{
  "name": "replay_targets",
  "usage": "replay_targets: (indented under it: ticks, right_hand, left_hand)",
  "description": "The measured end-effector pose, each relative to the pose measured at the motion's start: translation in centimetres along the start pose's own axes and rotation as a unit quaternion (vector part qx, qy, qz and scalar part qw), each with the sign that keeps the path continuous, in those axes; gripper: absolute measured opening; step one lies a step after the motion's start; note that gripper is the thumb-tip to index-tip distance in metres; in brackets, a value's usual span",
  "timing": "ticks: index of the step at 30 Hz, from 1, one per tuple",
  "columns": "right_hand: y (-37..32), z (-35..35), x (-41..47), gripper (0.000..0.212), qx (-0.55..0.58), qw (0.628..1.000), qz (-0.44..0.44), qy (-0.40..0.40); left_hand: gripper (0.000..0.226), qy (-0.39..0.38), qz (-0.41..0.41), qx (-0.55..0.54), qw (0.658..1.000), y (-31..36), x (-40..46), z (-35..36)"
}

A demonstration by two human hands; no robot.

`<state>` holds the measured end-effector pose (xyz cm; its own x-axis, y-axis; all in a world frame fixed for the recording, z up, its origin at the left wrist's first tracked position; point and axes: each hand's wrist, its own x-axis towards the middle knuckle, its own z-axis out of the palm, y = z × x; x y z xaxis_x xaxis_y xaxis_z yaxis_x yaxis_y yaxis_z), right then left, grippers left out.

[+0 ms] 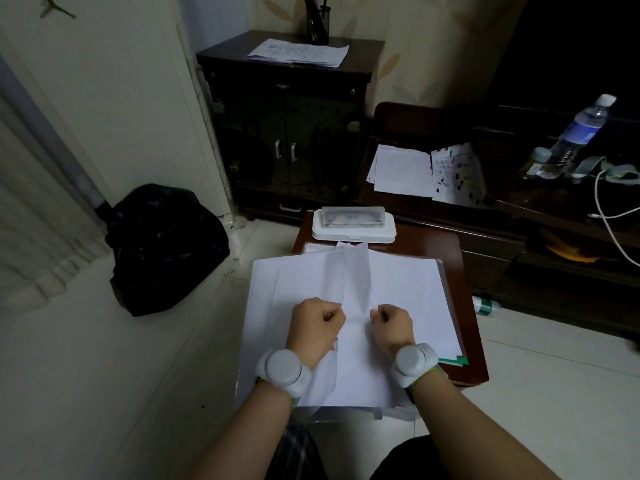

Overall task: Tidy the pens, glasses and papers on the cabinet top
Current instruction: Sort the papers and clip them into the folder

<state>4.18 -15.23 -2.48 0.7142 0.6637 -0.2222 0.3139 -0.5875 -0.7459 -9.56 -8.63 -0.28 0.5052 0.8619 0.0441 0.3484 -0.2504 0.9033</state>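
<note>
I see my left hand (317,323) and right hand (393,323) with fingers curled, pinching a creased sheet (356,282) atop the paper stack (415,289) on the near tabletop (464,271), glasses case (353,223) just beyond.

Single head-worn wide-angle cam, looking fwd and steeply down over both forearms, close above left hand (317,320) and right hand (393,325) at frame centre. Nearest: white loose paper sheets (398,289) on small reddish-brown wooden stool top (474,358), filling lower middle; farther back, approx. straight ahead at top: dark wooden two-door cabinet (287,133), with low dark wooden TV bench (519,209) running off to the right. Edges bowed by lens, esp. left wall; no 2nd view, so no overlap.
</note>
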Motion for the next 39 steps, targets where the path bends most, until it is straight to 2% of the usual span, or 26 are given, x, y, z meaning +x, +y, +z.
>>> replay_targets:
  ticks: [7, 11, 15, 19, 23, 27, 34, 39]
  right_hand:
    - [0.9, -0.7, 0.1, 0.043, -0.005, 1.0, 0.012, 0.005]
    - [0.3, -0.1, 0.1, 0.029, 0.013, 1.0, 0.001, 0.0]
    - [-0.1, 0.7, 0.3, 0.025, 0.031, 0.999, -0.006, -0.01]
    - [-0.2, 1.2, 0.4, 0.031, 0.034, 0.999, -0.005, -0.011]
    - [-0.5, 1.6, 0.5, 0.047, 0.015, 1.0, -0.014, -0.013]
    - [-0.7, 2.3, 0.3, 0.047, 0.017, 1.0, 0.008, -0.013]
    - [-0.6, 3.1, 0.3, 0.044, 0.009, 0.999, 0.029, -0.018]
    - [-0.8, 3.5, 0.1, 0.033, -0.003, 0.999, 0.038, -0.038]
  left_hand:
    - [0.03, 0.005, 0.01, 0.003, 1.0, 0.3, -0.1, -0.4]
    - [0.031, -0.013, -0.002, -0.014, 1.0, 0.9, -0.4, -0.2]
    - [0.03, -0.021, -0.002, -0.011, 1.0, 1.0, -0.6, -0.1]
    - [0.031, -0.021, -0.007, -0.01, 1.0, 1.0, -0.8, -0.1]
    - [0.032, -0.027, -0.003, -0.007, 1.0, 1.2, -1.0, 0.1]
    - [0.032, -0.036, -0.001, -0.019, 0.999, 1.2, -1.1, 0.2]
    - [0.041, -0.036, 0.001, -0.026, 0.999, 1.3, -0.9, 0.1]
    - [0.056, -0.036, 0.005, -0.021, 0.999, 1.4, -0.9, 0.1]
